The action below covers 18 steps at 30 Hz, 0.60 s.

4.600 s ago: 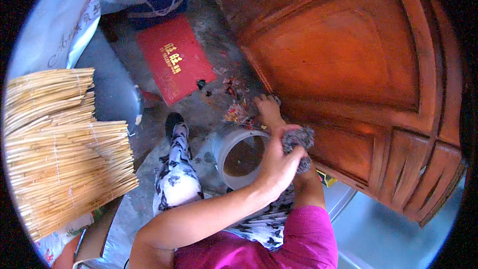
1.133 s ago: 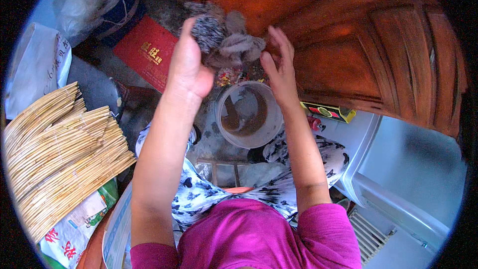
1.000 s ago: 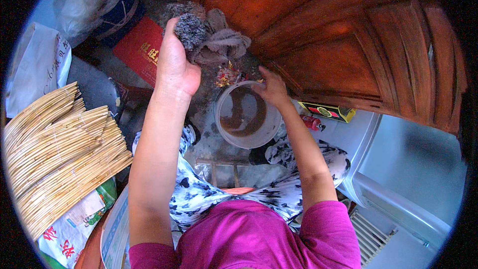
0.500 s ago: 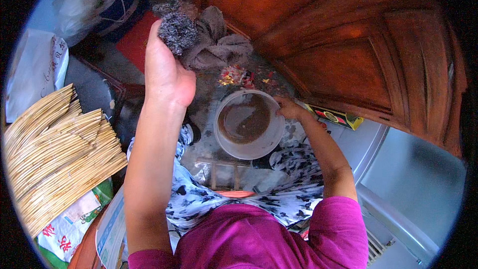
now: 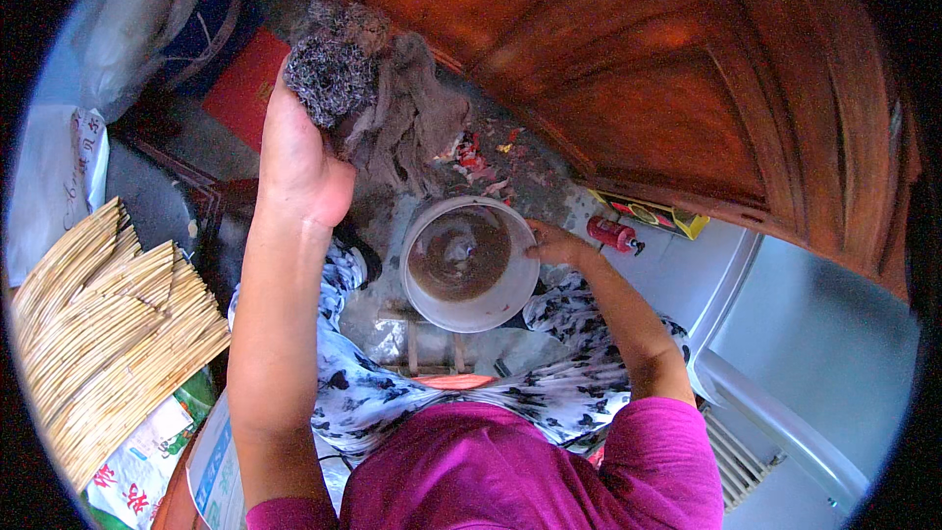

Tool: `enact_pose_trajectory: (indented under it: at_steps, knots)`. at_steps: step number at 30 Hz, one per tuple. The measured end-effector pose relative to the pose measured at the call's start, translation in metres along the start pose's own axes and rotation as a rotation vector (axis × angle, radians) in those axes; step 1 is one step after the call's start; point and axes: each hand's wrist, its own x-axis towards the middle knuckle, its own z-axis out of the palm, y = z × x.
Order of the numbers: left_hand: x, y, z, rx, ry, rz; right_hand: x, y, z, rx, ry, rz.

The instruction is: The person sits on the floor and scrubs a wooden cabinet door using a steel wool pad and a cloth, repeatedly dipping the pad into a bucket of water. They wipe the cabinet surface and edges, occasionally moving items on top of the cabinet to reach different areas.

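High on the left, my left hand (image 5: 299, 152) is closed around a dark steel wool scourer (image 5: 332, 83). A browner wiry clump (image 5: 353, 25) sits against its far side. A grey-brown cloth (image 5: 407, 118) hangs down beside the scourer; my palm hides whether the fingers hold it too. Between my knees is a round whitish plastic bucket (image 5: 471, 317), tilted a little, with murky brown water (image 5: 456, 260) swirling in it. My right hand (image 5: 554, 243) grips the bucket's right rim, thumb and fingers curled over the edge.
A carved brown wooden door (image 5: 648, 118) fills the upper right. Below it are a red bottle (image 5: 610, 233) and a yellow-black box (image 5: 662, 216). A bundle of straw-coloured sticks (image 5: 118, 324) lies at left. Red and yellow scraps (image 5: 476, 157) litter the floor beyond the bucket.
The cloth has gone from a bunched shape to a longer hanging one. The bucket now sits a little lower left in view, its water swirling. The red bottle has come into sight.
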Motion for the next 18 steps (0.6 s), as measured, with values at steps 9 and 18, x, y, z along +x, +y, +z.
enact_pose_trajectory:
  at_steps: [9,18]
  knots:
    - [-0.015,-0.046,-0.002,0.253,-0.153,-0.327,-0.054,-0.230,0.022,0.971,0.164,-0.572]
    - [-0.021,-0.003,-0.054,-0.042,0.040,0.235,-0.011,-0.052,-0.060,0.860,0.274,0.107]
